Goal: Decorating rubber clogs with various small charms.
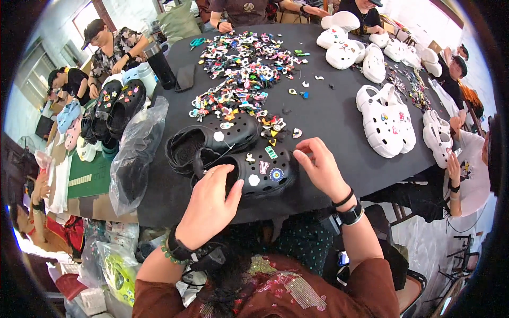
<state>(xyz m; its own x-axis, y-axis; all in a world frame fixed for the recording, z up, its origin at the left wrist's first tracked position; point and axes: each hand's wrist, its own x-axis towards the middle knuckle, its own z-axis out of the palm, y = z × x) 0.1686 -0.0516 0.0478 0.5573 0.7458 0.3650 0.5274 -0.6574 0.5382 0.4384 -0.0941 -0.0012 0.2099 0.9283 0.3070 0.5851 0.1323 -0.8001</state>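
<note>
- The near black clog [260,172] is kept at the front edge of the black desk [339,122], toe to the right, so that its holed upper faces up for the charms already set in it
- The left hand [209,204] is laid over the clog's heel end, fingers spread wide and curled onto the rim — apparently to steady the shoe; nothing else is held in it
- The right hand [321,167] is kept just beside the toe, fingers narrowed to a pinch; whether a small charm is held between them cannot be told
- A second black clog [212,140] is set touching the first, just behind it
- The heap of loose charms [246,69] is spread farther back, within reach across the desk
- A crumpled clear plastic bag [135,151] is lying to the left, white clogs [384,127] to the right — neither is blocking the hands
- Other people are seated round the desk, well apart
</note>
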